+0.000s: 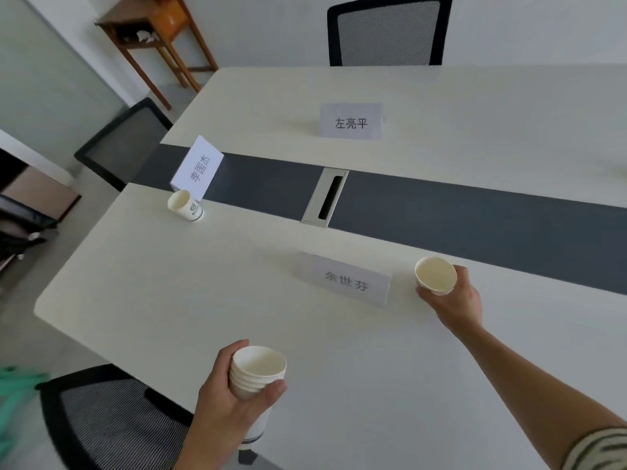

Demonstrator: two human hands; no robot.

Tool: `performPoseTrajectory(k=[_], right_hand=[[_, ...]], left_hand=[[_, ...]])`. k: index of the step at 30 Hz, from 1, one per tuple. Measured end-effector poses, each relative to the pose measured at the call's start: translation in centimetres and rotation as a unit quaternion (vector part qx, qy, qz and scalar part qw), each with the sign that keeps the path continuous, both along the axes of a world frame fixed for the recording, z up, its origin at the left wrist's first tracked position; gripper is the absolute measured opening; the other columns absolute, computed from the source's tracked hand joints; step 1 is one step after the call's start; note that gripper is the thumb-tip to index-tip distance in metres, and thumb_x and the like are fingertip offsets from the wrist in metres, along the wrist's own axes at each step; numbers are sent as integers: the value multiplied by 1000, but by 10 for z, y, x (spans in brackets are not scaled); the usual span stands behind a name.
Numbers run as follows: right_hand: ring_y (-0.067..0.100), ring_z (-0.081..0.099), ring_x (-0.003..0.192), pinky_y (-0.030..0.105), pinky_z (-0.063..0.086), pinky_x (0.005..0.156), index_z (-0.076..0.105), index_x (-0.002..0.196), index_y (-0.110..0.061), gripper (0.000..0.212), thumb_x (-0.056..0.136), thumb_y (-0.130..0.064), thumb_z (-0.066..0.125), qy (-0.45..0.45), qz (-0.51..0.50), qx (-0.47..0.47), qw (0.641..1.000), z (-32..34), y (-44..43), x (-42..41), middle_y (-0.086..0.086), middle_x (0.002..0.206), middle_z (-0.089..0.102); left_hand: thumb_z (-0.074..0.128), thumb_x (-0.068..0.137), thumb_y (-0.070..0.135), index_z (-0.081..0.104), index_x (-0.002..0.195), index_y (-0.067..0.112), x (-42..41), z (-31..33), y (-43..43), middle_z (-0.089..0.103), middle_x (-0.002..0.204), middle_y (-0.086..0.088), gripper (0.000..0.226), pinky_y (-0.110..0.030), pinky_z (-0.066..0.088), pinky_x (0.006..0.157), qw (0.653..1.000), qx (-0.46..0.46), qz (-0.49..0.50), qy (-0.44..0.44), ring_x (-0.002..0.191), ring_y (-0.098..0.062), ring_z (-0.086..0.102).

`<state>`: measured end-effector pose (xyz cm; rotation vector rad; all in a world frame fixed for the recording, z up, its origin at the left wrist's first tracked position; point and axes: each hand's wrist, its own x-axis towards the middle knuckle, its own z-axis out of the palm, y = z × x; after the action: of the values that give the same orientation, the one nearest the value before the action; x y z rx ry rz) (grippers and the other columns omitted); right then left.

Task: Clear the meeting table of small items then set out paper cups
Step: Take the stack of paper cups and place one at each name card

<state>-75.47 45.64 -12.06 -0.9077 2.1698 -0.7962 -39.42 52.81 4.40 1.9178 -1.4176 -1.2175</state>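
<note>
The left hand [224, 401] is gripping one stack of white paper cups [258, 368] over the white table [169, 300]. The right hand [458, 307] is clasping a single cup [436, 274] beside the nearest of three name cards [346, 283]; another cup [185, 205] is standing far-left.

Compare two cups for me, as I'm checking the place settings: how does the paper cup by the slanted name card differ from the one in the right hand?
The far cup stands alone on the table; the near cup is gripped by the right hand. The far cup shows a green logo; the near cup's visible side shows none. Both are pale, upright, empty.
</note>
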Motion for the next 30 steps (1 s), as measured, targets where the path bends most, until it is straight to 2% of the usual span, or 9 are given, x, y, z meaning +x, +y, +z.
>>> performPoseTrajectory(k=[3,6,8,10,13,16,23,25,30], right_hand=[[34,58,100,36,44,71,43,121,-18,67,68,-33,82,2,15,11,1000,2,2,-2,0,100,58],[32,56,111,38,46,82,42,131,-15,75,69,-27,82,11,34,26,999,3,11,-6,7,121,59],[31,54,119,41,46,93,39,139,-14,80,72,-28,80,28,38,55,997,8,21,-7,12,134,54],[29,56,119,41,47,95,44,139,-13,71,78,-31,75,47,32,70,996,16,36,-7,13,136,54],[22,64,103,31,48,80,58,126,-15,47,84,-33,69,51,22,66,996,36,63,2,7,119,67],[15,65,84,28,50,68,64,117,-18,37,84,-36,68,45,31,61,997,62,93,21,-2,98,71],[16,66,72,31,53,67,70,93,-23,16,82,-34,70,54,19,-11,998,140,179,106,-5,72,70],[19,66,69,31,53,65,70,85,-25,8,82,-32,71,39,2,-50,998,166,205,133,-1,69,71],[4,65,65,16,50,60,71,77,-26,5,81,-28,74,20,-32,-136,990,223,264,187,-17,73,71]], left_hand=[[82,28,75,53,111,44,-7,-1,-5,67,103,8,94,-20,49,77,1000,-8,-11,3,94,-2,64],[83,36,62,52,110,42,-14,4,-9,64,102,26,82,-9,48,72,999,-33,-40,5,94,1,62],[82,39,57,53,107,38,-15,8,-12,65,99,27,77,-5,48,67,997,-48,-55,15,91,1,63],[83,39,56,56,105,33,-13,13,-13,67,97,24,75,-8,49,66,995,-58,-74,30,88,-1,65],[83,41,55,57,104,31,-4,20,-13,69,95,21,72,-11,51,67,989,-74,-119,46,87,-3,66],[84,44,54,57,105,31,9,29,-10,69,96,18,70,-16,53,70,979,-95,-170,60,88,-6,66],[90,56,41,55,108,36,43,54,7,64,99,18,63,-23,57,59,939,-135,-305,84,88,-7,63],[91,59,36,54,109,37,46,56,15,64,102,18,62,-24,56,64,924,-142,-342,95,88,-6,62],[91,56,42,51,113,43,33,65,44,62,109,17,70,-18,52,82,868,-161,-454,122,101,-10,61]])
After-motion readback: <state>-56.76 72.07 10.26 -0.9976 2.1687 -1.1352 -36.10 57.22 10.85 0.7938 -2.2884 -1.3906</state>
